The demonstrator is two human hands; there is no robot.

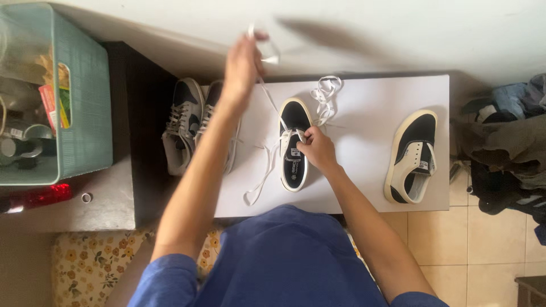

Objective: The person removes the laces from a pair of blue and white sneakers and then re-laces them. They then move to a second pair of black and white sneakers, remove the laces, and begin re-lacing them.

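Note:
A black and white low sneaker (pixel 294 122) lies on a white table (pixel 369 108), toe pointing away from me. My right hand (pixel 316 149) presses down on its tongue and pinches the lace near the eyelets. My left hand (pixel 242 62) is raised beyond the table's far edge, pulling a white shoelace (pixel 272 102) taut out of the shoe. Another loose lace end (pixel 256 185) trails off the shoe's left side. A bundled white lace (pixel 325 96) rests by the toe. A second matching sneaker (pixel 412 156) lies on its side at the table's right end, unlaced.
A pair of dark and grey sneakers (pixel 187 122) stands left of the table. A teal plastic basket (pixel 85 108) with clutter sits at the far left. Piled clothes (pixel 506 148) lie on the right. A floral cushion (pixel 85 261) and tiled floor (pixel 483 250) are near me.

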